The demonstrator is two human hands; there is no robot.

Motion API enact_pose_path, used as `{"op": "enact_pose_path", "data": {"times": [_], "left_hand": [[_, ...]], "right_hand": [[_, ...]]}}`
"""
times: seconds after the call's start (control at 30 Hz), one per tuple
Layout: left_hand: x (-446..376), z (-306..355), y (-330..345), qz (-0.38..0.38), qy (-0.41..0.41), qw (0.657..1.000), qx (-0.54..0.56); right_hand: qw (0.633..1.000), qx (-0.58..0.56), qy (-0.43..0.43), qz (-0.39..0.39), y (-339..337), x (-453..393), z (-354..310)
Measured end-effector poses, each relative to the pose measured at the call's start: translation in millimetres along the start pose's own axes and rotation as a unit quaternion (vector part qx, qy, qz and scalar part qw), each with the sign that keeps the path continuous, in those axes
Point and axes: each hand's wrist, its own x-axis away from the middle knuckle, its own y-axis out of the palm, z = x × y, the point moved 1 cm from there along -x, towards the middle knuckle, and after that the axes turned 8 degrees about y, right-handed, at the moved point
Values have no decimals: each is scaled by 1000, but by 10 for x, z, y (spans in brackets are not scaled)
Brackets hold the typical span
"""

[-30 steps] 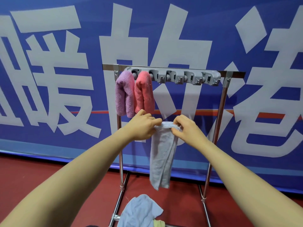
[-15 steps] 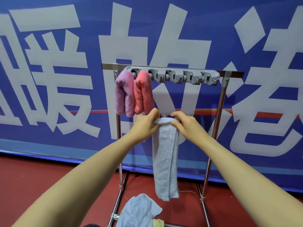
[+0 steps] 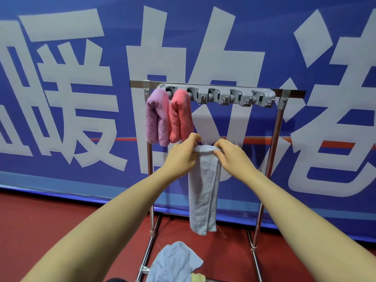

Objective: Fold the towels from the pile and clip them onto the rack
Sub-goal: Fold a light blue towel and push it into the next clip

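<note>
Since a second ago both hands have kept their pinch while the pale blue towel (image 3: 204,192) has settled from a twisted, slanting drape into a straight, narrow folded strip. Left hand (image 3: 181,156): thumb and fingers curled over the left end of the strip's upper fold, gripping it. Right hand (image 3: 232,157): fingers curled over the right end of the same fold, gripping it; the two hands are close together with the rolled top edge spanning between them. Pale blue towel: held in the air in front of the rack (image 3: 272,139), below the grey clip bar (image 3: 223,96), hanging vertically, its lower end above the red floor (image 3: 50,224). Purple towel (image 3: 157,117): folded, hanging from the leftmost clip position of the bar. Pink towel (image 3: 181,115): folded, hanging just beside the purple one, to its right; the left hand sits just beneath its lower edge. Remaining clips on the bar, to the right of the pink towel: unoccupied. Pile (image 3: 175,261): a crumpled light blue towel at the rack's base, with a scrap of yellowish cloth (image 3: 198,278) at its lower right edge. Backdrop: blue banner (image 3: 61,47) with large pale characters behind the rack.
</note>
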Motion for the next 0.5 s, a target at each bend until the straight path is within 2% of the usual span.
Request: {"op": "enact_pose_path", "data": {"times": [0.13, 0.37, 0.5], "left_hand": [[-4, 29, 19, 66, -55, 989, 124], [38, 4, 269, 6, -143, 959, 245], [100, 10, 466, 28, -208, 929, 306]], "right_hand": [[996, -41, -20, 72, -61, -16, -21], [977, -110, -16, 183, -259, -38, -104], [966, -152, -13, 207, -338, -34, -101]]}}
